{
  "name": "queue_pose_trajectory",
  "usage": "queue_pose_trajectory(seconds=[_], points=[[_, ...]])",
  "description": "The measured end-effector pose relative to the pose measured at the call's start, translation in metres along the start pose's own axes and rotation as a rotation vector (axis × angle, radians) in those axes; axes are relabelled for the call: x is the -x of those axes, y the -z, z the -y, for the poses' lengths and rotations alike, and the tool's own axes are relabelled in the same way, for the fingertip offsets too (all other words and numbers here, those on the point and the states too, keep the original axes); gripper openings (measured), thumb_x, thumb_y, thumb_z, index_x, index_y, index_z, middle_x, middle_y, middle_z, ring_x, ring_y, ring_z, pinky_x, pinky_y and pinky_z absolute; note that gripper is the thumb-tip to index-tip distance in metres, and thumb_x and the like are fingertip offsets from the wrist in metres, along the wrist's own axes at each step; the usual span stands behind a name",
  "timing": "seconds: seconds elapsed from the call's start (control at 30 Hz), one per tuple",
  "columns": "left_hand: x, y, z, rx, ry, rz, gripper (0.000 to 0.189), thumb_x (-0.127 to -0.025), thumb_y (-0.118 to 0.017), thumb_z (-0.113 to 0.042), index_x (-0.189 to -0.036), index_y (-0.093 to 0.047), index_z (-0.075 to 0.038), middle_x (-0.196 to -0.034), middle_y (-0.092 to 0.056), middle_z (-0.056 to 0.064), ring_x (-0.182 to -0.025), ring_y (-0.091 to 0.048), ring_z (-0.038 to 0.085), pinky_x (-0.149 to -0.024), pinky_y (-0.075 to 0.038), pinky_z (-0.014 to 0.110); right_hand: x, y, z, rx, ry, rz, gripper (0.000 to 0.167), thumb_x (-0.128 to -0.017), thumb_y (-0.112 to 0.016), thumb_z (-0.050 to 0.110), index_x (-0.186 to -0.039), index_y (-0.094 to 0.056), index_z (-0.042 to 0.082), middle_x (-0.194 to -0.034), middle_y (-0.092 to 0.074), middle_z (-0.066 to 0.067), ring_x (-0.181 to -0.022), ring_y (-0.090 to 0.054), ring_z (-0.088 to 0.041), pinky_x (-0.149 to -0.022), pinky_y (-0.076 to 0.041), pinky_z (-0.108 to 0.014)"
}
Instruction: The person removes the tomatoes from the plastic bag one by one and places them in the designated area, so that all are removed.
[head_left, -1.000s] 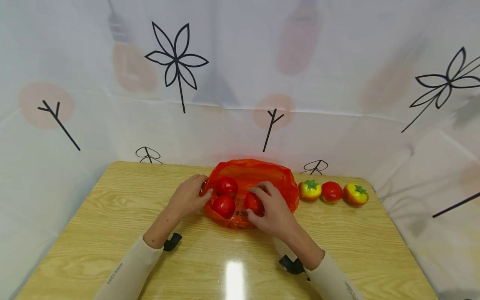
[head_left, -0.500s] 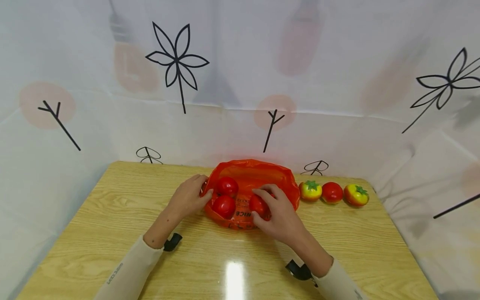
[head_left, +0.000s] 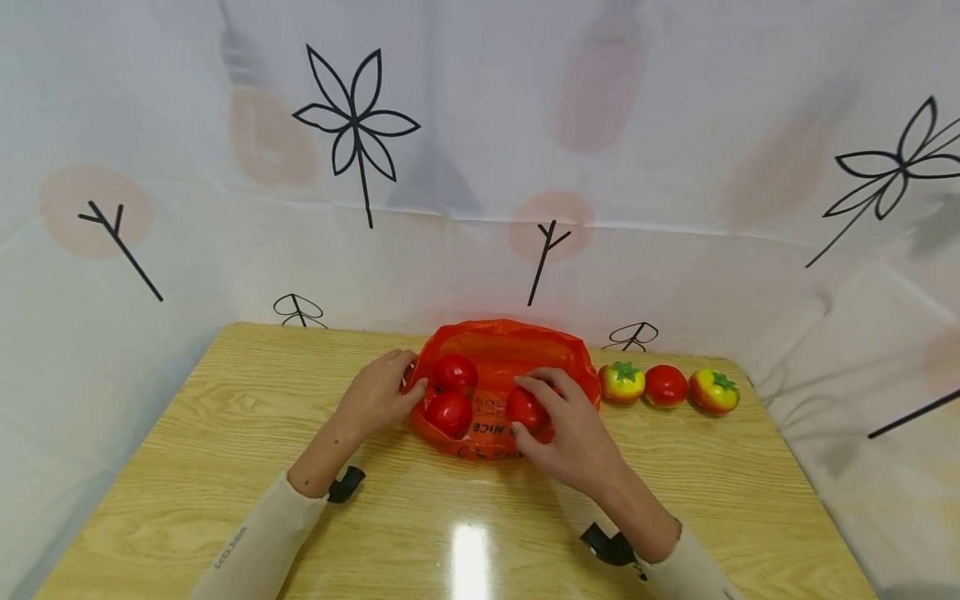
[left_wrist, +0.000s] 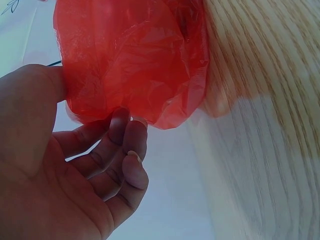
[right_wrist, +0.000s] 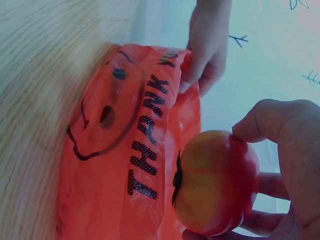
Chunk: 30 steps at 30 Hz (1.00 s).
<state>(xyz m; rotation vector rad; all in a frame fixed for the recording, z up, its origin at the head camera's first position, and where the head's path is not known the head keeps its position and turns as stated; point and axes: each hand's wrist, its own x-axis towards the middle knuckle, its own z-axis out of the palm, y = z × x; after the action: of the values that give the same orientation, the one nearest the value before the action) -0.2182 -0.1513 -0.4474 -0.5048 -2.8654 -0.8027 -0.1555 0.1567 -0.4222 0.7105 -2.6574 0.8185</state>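
Note:
A red plastic bag with black print stands wide open near the table's back edge. Two red tomatoes lie in its left part. My left hand pinches the bag's left rim; in the left wrist view the thumb and fingers take the red film between them. Over the bag's right part, my right hand grips another tomato. The right wrist view shows this tomato's yellow-and-red side, its dark leafy top turned toward the bag, with the thumb and fingers round it.
To the right of the bag, a yellow-green-topped tomato, a red tomato and another yellow-red tomato stand in a row on the wooden table. A printed white cloth hangs right behind the table.
My right hand has moved a little to the right, carrying its tomato toward the bag's right side. The left hand stays at the left rim.

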Motion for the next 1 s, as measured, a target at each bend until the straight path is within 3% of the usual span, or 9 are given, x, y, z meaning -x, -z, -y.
queue_pose_trajectory(seconds=[1.0], points=[[-0.001,0.0,0.0,-0.009,0.011,0.007,0.031,-0.1,-0.068,-0.027,-0.122,-0.067,-0.005,-0.099,-0.065,0.004,-0.082,-0.058,0.02,-0.07,-0.053,0.032,0.025,0.027,-0.008,0.001,-0.001,-0.074,0.053,-0.087,-0.086,0.022,-0.135,-0.067,0.012,-0.136,-0.059,-0.005,-0.117,-0.065,-0.028,-0.085,-0.064,-0.046]])
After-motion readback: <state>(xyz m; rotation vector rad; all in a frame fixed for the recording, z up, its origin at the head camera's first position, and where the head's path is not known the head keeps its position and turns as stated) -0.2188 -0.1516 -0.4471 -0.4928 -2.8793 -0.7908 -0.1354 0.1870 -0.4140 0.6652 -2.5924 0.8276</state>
